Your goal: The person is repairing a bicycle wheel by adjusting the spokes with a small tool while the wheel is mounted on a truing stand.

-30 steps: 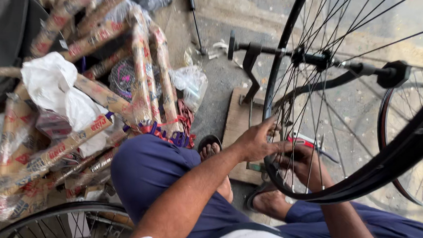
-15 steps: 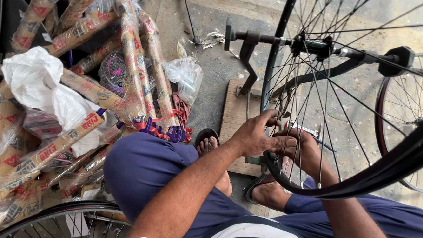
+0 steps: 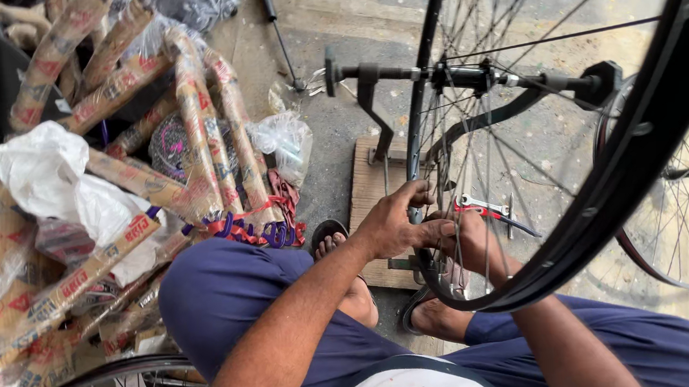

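Black rim (image 3: 476, 300) of a bicycle wheel sits right under the fingers: the left hand (image 3: 397, 222) curls over its near edge, fingers closed on the rim beside the spokes (image 3: 484, 155). The right hand (image 3: 469, 242) works on the far side of the same rim, reaching through the spokes; whether its fingers grip anything cannot be told, since the rim and the other hand cover them. The wheel stands upright in a truing stand (image 3: 371, 98) whose foot rests on a wooden board (image 3: 368, 188) on the concrete floor (image 3: 336, 29). A red-handled tool (image 3: 483, 206) lies just beyond the hands. Further left, wrapped tyres (image 3: 200, 146) lie piled, with a white plastic bag (image 3: 45, 174) on them.
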